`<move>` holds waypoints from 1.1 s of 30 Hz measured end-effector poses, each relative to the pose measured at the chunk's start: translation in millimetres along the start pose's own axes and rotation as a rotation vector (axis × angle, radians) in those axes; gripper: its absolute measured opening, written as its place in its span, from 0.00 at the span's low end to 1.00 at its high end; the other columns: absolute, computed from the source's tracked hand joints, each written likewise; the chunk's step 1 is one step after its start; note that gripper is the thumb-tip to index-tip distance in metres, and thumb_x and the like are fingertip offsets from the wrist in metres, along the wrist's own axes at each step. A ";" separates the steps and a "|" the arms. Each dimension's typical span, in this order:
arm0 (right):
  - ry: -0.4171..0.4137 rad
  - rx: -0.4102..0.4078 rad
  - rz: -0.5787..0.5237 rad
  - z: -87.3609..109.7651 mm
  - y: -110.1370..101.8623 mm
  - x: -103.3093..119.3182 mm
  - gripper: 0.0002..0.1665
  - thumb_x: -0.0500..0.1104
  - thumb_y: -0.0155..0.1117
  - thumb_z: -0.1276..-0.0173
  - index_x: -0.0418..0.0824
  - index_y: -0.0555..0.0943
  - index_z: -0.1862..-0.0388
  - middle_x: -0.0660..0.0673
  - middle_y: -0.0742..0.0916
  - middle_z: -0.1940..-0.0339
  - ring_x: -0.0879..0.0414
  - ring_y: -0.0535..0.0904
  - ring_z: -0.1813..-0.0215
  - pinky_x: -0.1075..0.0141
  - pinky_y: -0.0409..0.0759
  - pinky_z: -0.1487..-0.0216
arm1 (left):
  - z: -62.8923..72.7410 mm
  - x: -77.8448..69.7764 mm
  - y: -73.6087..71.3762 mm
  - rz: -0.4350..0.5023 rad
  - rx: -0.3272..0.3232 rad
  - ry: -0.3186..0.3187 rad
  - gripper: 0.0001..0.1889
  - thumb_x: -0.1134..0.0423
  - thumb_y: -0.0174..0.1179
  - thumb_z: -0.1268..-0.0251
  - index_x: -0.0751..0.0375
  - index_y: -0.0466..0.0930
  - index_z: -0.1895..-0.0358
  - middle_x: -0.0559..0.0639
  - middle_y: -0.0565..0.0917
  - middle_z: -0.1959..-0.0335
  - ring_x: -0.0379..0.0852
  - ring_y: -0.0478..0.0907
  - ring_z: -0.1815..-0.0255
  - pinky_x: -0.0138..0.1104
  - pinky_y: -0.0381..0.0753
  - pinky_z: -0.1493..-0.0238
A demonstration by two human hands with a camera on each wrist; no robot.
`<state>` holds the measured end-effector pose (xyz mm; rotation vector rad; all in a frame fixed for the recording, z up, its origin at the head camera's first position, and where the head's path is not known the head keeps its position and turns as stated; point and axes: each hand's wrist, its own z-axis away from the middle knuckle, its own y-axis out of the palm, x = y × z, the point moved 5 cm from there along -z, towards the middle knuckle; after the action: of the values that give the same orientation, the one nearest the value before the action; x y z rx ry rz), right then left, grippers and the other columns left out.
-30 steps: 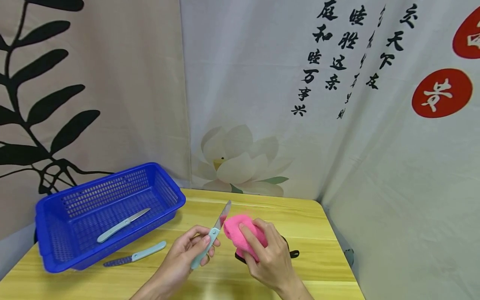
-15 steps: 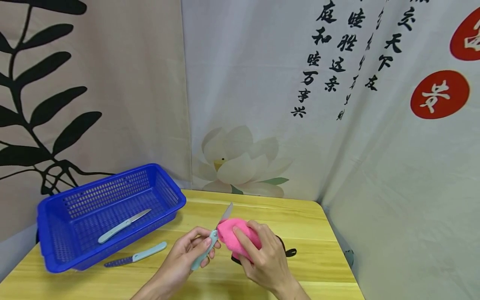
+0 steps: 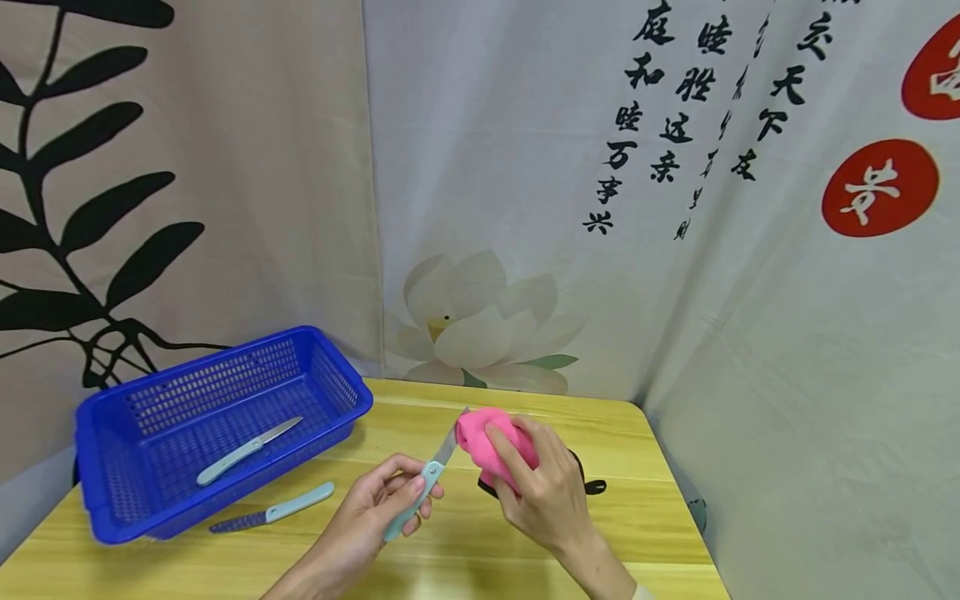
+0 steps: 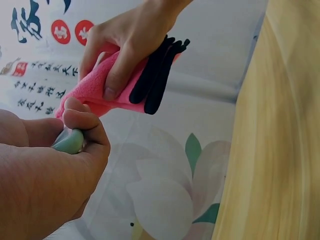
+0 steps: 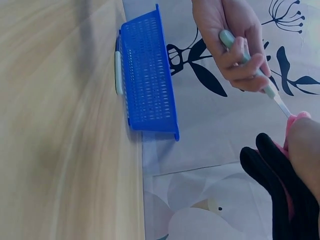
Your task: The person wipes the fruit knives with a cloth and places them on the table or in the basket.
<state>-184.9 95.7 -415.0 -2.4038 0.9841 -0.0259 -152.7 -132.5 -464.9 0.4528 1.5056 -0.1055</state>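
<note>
My left hand [image 3: 382, 500] grips the pale blue-green handle of a small knife [image 3: 429, 479], its blade pointing up and away. In my right hand [image 3: 543, 487] is a bunched pink cloth [image 3: 495, 446] with black edging, pressed at the outer part of the blade; only the very tip peeks out past it. The left wrist view has the handle's end [image 4: 70, 141] inside the curled left fingers, with the pink cloth [image 4: 95, 90] folded under the right thumb beyond. From the right wrist, the blade [image 5: 282, 106] runs into the cloth.
A blue plastic basket [image 3: 225, 508] stands at the left of the wooden table [image 3: 615, 533], with a similar knife [image 3: 247, 452] lying in it. Another knife [image 3: 300, 503], its blade dark and patterned, lies on the table before the basket. Printed curtains [image 3: 487, 167] hang behind.
The right hand with the cloth has slid first down toward the handle, then back up along the blade to near its tip. The left hand holds the knife almost still.
</note>
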 end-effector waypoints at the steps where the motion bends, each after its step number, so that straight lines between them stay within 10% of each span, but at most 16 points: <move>1: 0.007 0.005 0.001 -0.5 0.2 -2.2 0.24 0.52 0.59 0.15 0.45 0.88 0.30 0.34 0.87 0.41 0.44 0.86 0.52 0.53 0.92 0.58 | -0.1 0.1 0.0 0.001 0.000 -0.001 0.18 0.53 0.56 0.07 0.64 0.74 0.32 0.47 0.89 0.48 0.39 0.82 0.55 0.26 0.82 0.58; 13: 0.106 0.009 0.035 -2.5 -3.7 -28.8 0.36 0.40 0.77 0.43 0.44 0.88 0.32 0.31 0.86 0.42 0.40 0.86 0.52 0.49 0.92 0.62 | 1.1 -0.4 4.2 -0.030 0.061 0.015 0.17 0.54 0.55 0.07 0.64 0.76 0.33 0.49 0.89 0.44 0.38 0.83 0.54 0.27 0.83 0.57; 24: 0.036 -0.067 -0.040 12.5 -12.1 0.8 0.24 0.52 0.59 0.15 0.42 0.90 0.33 0.33 0.87 0.44 0.44 0.85 0.53 0.55 0.91 0.62 | 1.0 -1.6 1.3 -0.016 0.022 0.016 0.17 0.54 0.55 0.06 0.63 0.75 0.33 0.48 0.89 0.45 0.39 0.83 0.54 0.26 0.83 0.57; 33: -0.131 -0.057 -0.074 21.4 -6.7 32.6 0.24 0.56 0.61 0.13 0.42 0.90 0.36 0.35 0.88 0.45 0.49 0.83 0.55 0.63 0.90 0.60 | 0.9 -3.8 -0.1 0.017 0.034 0.095 0.11 0.58 0.53 0.05 0.58 0.77 0.35 0.43 0.88 0.52 0.35 0.78 0.62 0.26 0.83 0.57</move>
<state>-152.0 88.4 -435.8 -2.4582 0.8465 0.1335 -152.2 -133.7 -461.2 0.5037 1.5949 -0.0975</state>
